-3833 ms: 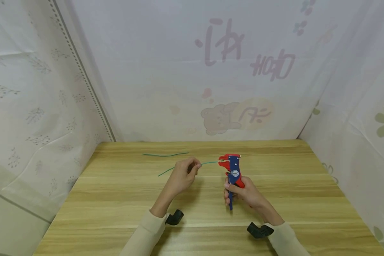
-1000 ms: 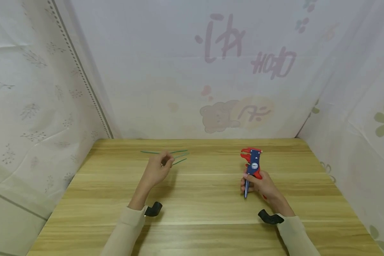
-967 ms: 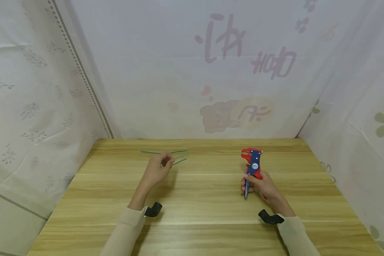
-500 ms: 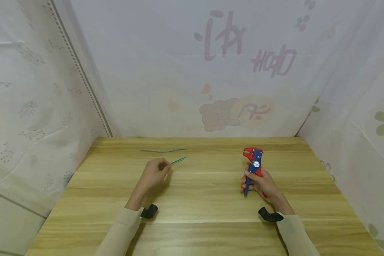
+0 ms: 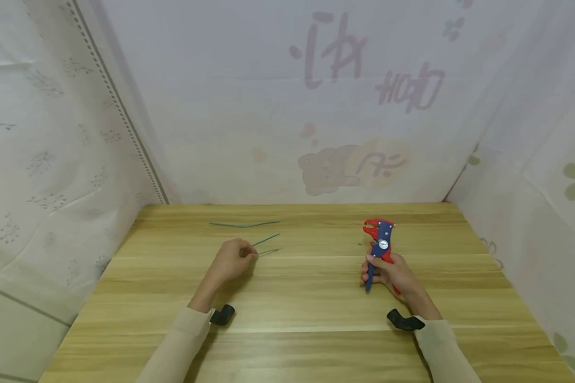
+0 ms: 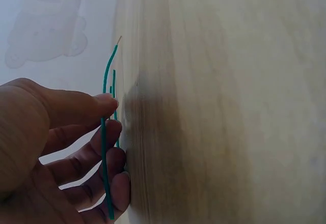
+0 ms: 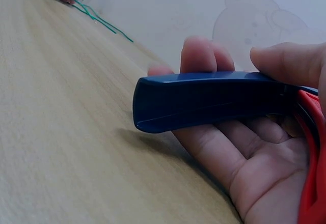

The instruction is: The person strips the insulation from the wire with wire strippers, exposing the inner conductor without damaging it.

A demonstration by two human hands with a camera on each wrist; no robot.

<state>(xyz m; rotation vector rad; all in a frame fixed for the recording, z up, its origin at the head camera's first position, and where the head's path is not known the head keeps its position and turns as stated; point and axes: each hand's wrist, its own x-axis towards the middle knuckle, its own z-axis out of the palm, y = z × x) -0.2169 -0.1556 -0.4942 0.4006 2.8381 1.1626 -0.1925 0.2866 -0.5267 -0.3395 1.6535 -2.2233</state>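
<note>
Pinching a bare-tipped green wire [image 6: 104, 152] at left, the left hand [image 5: 232, 260] I watch now has it spread from a second wire [image 5: 266, 240]; half a second ago the ends nearly met; the right hand [image 5: 390, 276] grips the wire stripper [image 5: 383, 246] over the desk [image 5: 316, 308] at right.

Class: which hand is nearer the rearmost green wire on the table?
Left. The left hand is just in front of the rearmost wire; the right hand, gripping the tool, is farther off, rightward.
</note>
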